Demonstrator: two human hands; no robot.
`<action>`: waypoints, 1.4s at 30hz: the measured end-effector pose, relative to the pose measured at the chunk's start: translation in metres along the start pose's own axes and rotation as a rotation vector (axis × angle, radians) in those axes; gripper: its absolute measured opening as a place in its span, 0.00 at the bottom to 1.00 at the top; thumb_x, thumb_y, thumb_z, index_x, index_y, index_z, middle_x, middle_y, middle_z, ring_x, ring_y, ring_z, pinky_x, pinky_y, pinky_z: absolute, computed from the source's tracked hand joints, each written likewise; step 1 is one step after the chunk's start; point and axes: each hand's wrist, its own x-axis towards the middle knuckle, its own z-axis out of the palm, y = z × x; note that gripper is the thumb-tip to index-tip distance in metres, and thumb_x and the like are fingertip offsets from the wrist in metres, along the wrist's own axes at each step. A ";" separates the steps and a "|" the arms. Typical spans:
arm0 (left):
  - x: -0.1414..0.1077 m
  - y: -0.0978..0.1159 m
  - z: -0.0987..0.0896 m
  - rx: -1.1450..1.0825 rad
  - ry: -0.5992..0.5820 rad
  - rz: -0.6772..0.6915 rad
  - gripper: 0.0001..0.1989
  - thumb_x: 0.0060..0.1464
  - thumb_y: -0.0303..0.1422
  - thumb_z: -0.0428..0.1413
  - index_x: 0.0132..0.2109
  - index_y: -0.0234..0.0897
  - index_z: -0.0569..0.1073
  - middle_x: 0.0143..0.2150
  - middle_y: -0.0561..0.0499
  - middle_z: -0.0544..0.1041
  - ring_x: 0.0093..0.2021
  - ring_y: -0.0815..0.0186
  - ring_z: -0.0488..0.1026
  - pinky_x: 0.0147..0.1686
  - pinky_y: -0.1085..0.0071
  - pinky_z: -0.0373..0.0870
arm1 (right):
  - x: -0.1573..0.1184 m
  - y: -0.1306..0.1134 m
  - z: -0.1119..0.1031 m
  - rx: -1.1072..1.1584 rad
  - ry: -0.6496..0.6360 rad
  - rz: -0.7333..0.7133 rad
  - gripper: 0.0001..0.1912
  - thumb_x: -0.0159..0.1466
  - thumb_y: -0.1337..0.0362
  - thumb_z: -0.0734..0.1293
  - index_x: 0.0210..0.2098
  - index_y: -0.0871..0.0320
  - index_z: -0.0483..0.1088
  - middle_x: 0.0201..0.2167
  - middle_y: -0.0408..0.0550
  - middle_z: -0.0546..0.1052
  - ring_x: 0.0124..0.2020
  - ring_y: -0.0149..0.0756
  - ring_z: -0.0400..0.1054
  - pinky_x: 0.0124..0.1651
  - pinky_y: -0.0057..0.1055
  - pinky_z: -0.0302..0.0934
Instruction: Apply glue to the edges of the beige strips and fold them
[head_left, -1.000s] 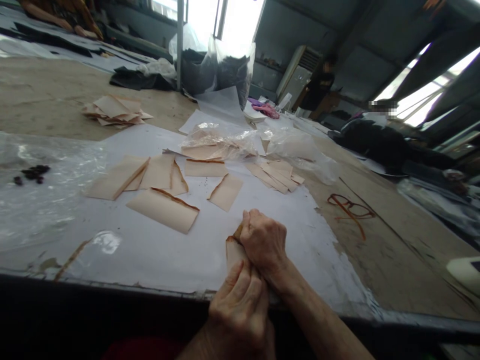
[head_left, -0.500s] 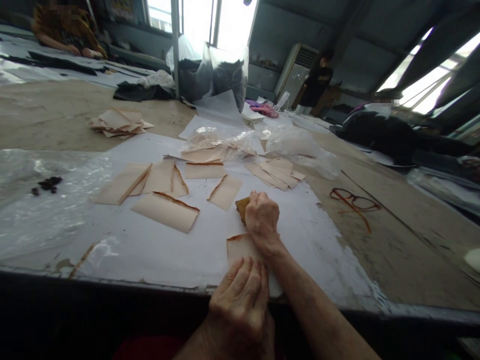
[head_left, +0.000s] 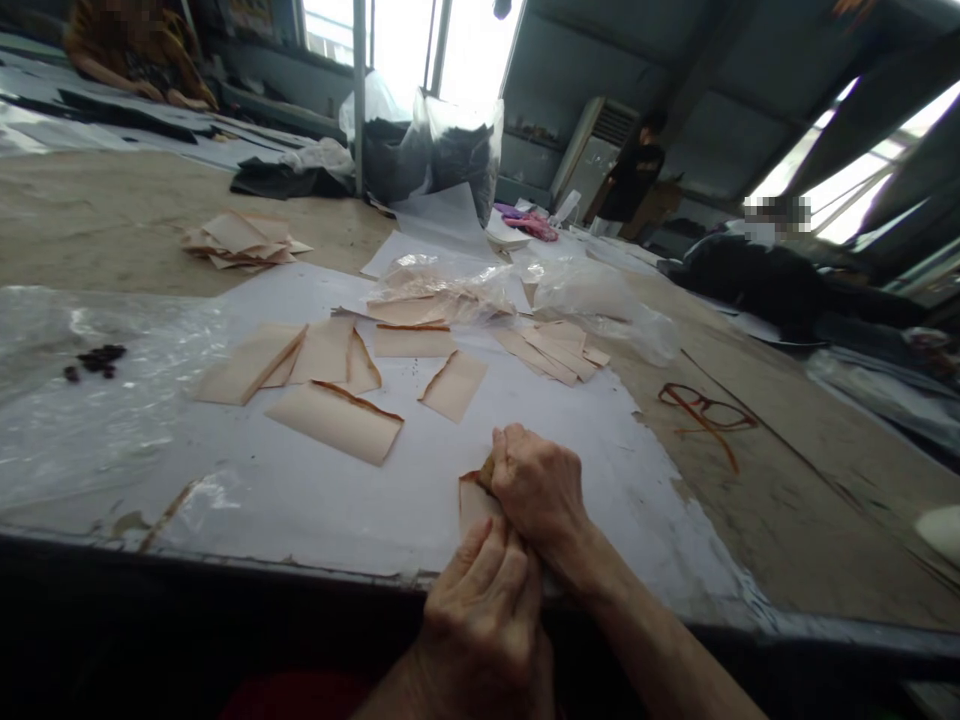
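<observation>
My right hand (head_left: 538,482) is closed around a small yellowish-brown pad (head_left: 487,474), perhaps a sponge. The pad touches the brown-stained far edge of a beige rectangular piece (head_left: 474,502), leather or card, at the table's front edge. With fingers bent and pressed together, my left hand (head_left: 484,600) holds the near part of that piece down; its thumb is hidden. Beyond my hands lie similar pieces with brown edges: one long piece (head_left: 337,422), a smaller one (head_left: 454,385) and another farther back (head_left: 412,341).
White paper (head_left: 322,520) covers the worktop. Plastic film (head_left: 97,420) with dark bits (head_left: 101,360) lies left. A beige stack (head_left: 240,240) and fanned pieces (head_left: 551,350) sit farther off. Glasses (head_left: 705,410) rest at right. Other people are around the table.
My right hand has moved nearer to me with the pad, from beyond the beige piece onto its far edge. My left hand stays on the piece.
</observation>
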 end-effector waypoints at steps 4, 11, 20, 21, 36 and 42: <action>0.000 0.002 0.003 0.019 0.035 -0.031 0.18 0.42 0.20 0.45 0.41 0.25 0.72 0.39 0.41 0.74 0.47 0.59 0.67 0.50 0.63 0.64 | 0.008 -0.004 0.006 -0.011 0.041 0.003 0.15 0.63 0.64 0.53 0.25 0.61 0.65 0.21 0.46 0.71 0.20 0.30 0.64 0.22 0.27 0.39; 0.003 0.001 0.006 0.040 0.110 -0.013 0.17 0.41 0.18 0.44 0.37 0.23 0.73 0.36 0.41 0.75 0.45 0.58 0.69 0.47 0.64 0.67 | 0.019 -0.017 0.011 -0.026 0.041 0.083 0.15 0.63 0.64 0.52 0.26 0.61 0.65 0.20 0.46 0.71 0.19 0.29 0.64 0.20 0.27 0.39; 0.001 -0.002 -0.004 0.061 -0.049 0.034 0.20 0.42 0.24 0.46 0.44 0.23 0.71 0.42 0.40 0.73 0.48 0.57 0.66 0.50 0.64 0.64 | 0.048 -0.021 0.017 0.135 0.065 0.354 0.16 0.63 0.64 0.52 0.30 0.63 0.68 0.22 0.52 0.73 0.23 0.35 0.66 0.22 0.27 0.45; 0.001 -0.003 -0.005 0.074 -0.074 0.046 0.21 0.43 0.26 0.46 0.45 0.23 0.70 0.43 0.40 0.72 0.48 0.57 0.66 0.50 0.64 0.64 | 0.050 -0.017 0.013 0.193 0.076 0.397 0.17 0.63 0.64 0.51 0.29 0.63 0.68 0.23 0.53 0.73 0.23 0.34 0.66 0.23 0.26 0.46; 0.001 0.001 0.000 0.013 0.000 -0.010 0.18 0.43 0.21 0.45 0.42 0.25 0.71 0.41 0.42 0.73 0.48 0.60 0.67 0.50 0.65 0.64 | 0.003 0.004 0.004 0.030 0.024 -0.133 0.15 0.63 0.64 0.52 0.25 0.60 0.65 0.23 0.46 0.72 0.22 0.31 0.64 0.23 0.28 0.40; 0.005 0.002 0.004 -0.004 0.072 -0.009 0.16 0.40 0.18 0.45 0.35 0.24 0.73 0.34 0.42 0.75 0.43 0.58 0.70 0.46 0.62 0.68 | 0.012 -0.010 0.007 -0.040 0.040 -0.019 0.14 0.62 0.65 0.54 0.24 0.60 0.65 0.20 0.45 0.71 0.19 0.30 0.64 0.21 0.27 0.38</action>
